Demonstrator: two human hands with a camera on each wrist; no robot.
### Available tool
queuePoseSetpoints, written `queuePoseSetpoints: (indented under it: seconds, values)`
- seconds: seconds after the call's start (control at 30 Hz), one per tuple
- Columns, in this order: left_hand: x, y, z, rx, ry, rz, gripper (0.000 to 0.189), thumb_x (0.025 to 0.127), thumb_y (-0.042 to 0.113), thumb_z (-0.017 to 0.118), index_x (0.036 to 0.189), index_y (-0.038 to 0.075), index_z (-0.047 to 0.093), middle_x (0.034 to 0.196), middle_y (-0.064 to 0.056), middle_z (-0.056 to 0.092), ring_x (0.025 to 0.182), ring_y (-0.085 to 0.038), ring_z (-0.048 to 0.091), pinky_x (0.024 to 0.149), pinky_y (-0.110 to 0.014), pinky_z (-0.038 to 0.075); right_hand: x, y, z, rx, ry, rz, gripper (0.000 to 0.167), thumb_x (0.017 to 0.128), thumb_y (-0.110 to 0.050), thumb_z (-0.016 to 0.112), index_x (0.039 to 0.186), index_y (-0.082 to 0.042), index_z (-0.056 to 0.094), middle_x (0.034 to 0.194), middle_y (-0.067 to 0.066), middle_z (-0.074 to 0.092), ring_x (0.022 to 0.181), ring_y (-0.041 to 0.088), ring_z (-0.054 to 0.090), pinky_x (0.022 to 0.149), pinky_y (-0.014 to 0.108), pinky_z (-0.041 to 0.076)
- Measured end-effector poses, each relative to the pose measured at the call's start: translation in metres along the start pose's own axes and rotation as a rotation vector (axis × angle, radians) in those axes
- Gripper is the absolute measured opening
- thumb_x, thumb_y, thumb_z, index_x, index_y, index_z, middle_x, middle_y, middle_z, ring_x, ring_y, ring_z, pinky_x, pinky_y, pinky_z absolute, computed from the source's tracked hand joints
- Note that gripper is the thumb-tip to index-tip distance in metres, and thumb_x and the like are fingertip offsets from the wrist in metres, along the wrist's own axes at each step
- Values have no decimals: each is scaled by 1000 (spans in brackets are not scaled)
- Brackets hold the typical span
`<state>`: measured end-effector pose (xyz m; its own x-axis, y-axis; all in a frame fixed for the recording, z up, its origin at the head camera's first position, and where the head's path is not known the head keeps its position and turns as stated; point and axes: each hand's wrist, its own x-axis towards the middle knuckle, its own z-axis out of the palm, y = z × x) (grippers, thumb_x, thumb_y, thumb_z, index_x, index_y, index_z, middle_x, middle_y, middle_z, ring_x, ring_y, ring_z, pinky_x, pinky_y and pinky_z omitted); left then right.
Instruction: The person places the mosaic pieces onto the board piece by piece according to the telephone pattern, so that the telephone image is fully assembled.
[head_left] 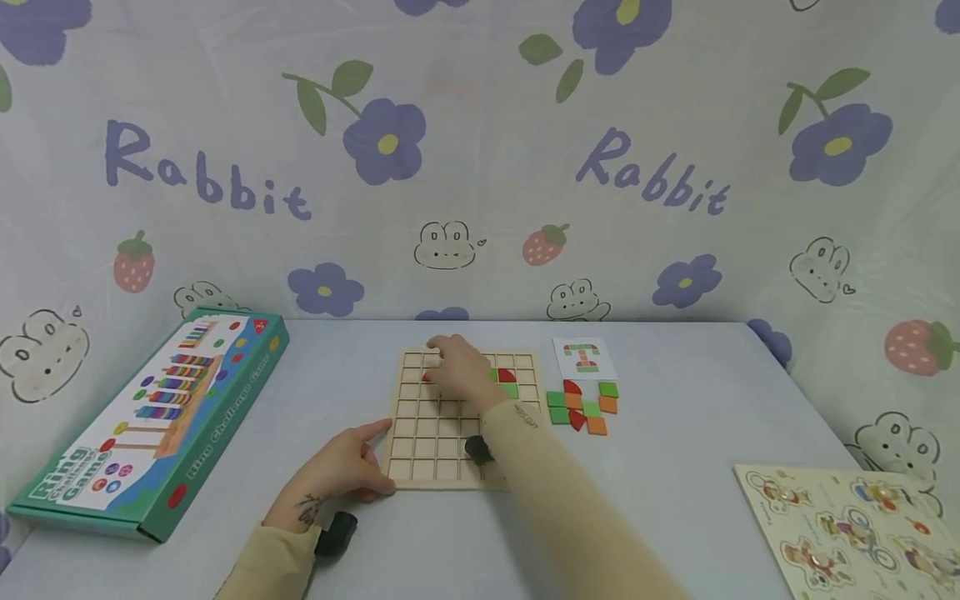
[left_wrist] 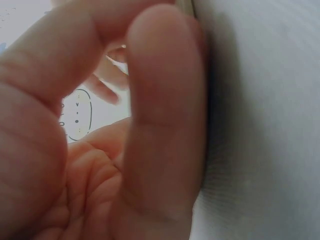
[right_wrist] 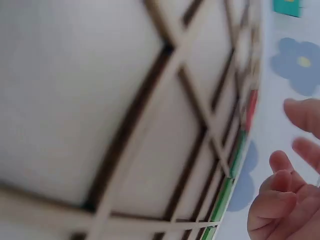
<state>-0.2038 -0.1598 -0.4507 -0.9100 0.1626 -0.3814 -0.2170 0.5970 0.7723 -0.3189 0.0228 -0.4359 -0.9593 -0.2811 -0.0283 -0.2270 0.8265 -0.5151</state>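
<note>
Two bare hands worked at a square wooden grid board (head_left: 425, 448) on a white table, seen in the head view. The board was pale and thin, with a plain rim and raised slats dividing it into many small square cells; most visible cells were bare, while a red tile (head_left: 507, 375) with a rounded side and a light green tile (head_left: 510, 390) sat near its upper right. The left hand (head_left: 341, 462) touched the board's left edge with index finger and thumb, spread apart, the thumb at the near corner. The right hand (head_left: 465, 371) was over the board's upper part, hiding some cells. Just right of the board lay loose tiles (head_left: 573, 402) in red, green and orange, below a white card (head_left: 581, 360) printed with a T-shaped pattern. In the left wrist view, the thumb filled the middle, upright and close to the tabletop, with a sliver of the board's edge at the top. In the right wrist view, the slats loomed large and blurred, green and red pieces showed along the far side, and the right hand's fingers were loosely bent and apart, with nothing visible between them.
</note>
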Motion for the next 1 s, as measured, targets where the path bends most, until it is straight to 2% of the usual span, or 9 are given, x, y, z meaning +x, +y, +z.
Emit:
queuePoseSetpoints:
  seconds: [0.1, 0.2, 0.27, 0.37, 0.57, 0.73, 0.9, 1.0]
  values:
    - [0, 1, 1, -2, -4, -4, 94, 60, 1, 81, 142, 11, 36, 67, -6, 56, 50, -14, 51, 49, -26, 45, -12, 7, -12, 209, 30, -2, 57, 84, -25, 65, 137, -18, 43, 113, 8, 56, 88, 20, 54, 71, 34, 44]
    - [0, 1, 1, 4, -5, -6, 94, 60, 2, 82, 142, 11, 36, 67, -6, 56, 50, -14, 52, 49, -26, 45, -25, 16, -27, 399, 46, -5, 63, 82, -23, 68, 138, -18, 40, 111, 9, 56, 85, 20, 54, 70, 31, 44]
    - [0, 1, 1, 10, -5, -5, 94, 60, 2, 82, 142, 11, 36, 67, -6, 56, 50, -14, 52, 49, -26, 44, -35, 25, -38, 501, 58, -7, 64, 81, -21, 69, 138, -19, 40, 108, 10, 55, 81, 20, 54, 68, 30, 45]
    - [0, 2, 1, 18, -5, -6, 94, 60, 3, 82, 142, 11, 36, 67, -6, 56, 50, -14, 52, 49, -26, 44, -50, 42, -53, 591, 79, -20, 62, 81, -17, 70, 136, -18, 42, 106, 11, 56, 78, 19, 56, 64, 29, 45]
    - [1, 2, 1, 31, -9, -10, 94, 61, 4, 82, 143, 12, 36, 68, -6, 56, 51, -14, 53, 49, -26, 44, -88, 85, -73, 644, 108, 61, 58, 80, -14, 70, 132, -19, 46, 108, 12, 57, 75, 18, 53, 56, 26, 42]
    - [2, 1, 0, 36, -8, -13, 94, 61, 5, 82, 143, 13, 35, 67, -6, 56, 51, -14, 53, 50, -26, 44, -115, 126, -84, 658, 137, 156, 58, 81, -11, 68, 134, -14, 44, 114, 18, 54, 79, 19, 52, 58, 27, 46]
    - [1, 1, 0, 39, -6, -16, 95, 61, 5, 82, 143, 12, 35, 68, -6, 56, 51, -14, 53, 50, -26, 44, -128, 162, -96, 620, 196, 333, 56, 83, -10, 64, 135, -10, 42, 118, 18, 51, 76, 19, 50, 56, 24, 42]
    - [1, 1, 1, 28, -7, -9, 95, 61, 3, 82, 143, 11, 35, 67, -6, 56, 51, -14, 52, 50, -26, 45, -130, 175, -100, 592, 188, 432, 56, 84, -10, 63, 136, -8, 42, 116, 16, 50, 73, 18, 48, 56, 24, 40]
